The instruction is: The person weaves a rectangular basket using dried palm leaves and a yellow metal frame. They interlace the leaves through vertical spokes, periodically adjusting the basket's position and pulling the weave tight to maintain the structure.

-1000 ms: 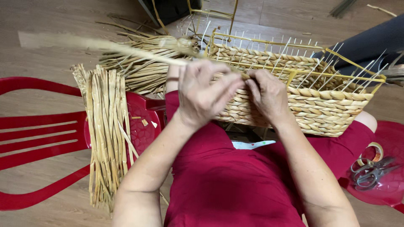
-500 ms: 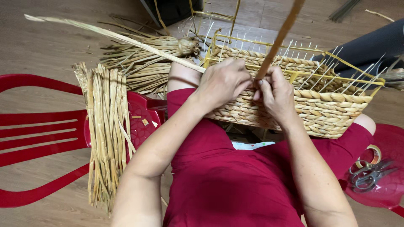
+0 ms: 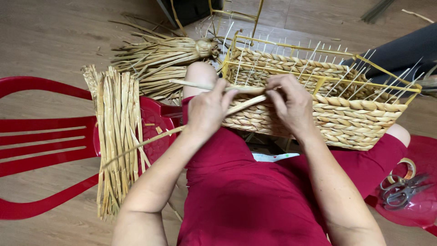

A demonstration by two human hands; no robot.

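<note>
Head view, left to right: a bundle of straw strands (image 3: 116,136) is lying across the red chair (image 3: 41,136). My left hand (image 3: 207,109) is pinching one straw strand (image 3: 200,85), and my right hand (image 3: 291,102) is gripping its far end against the woven basket (image 3: 355,123) resting on my lap; scissors (image 3: 400,191) are lying at far right.
</note>
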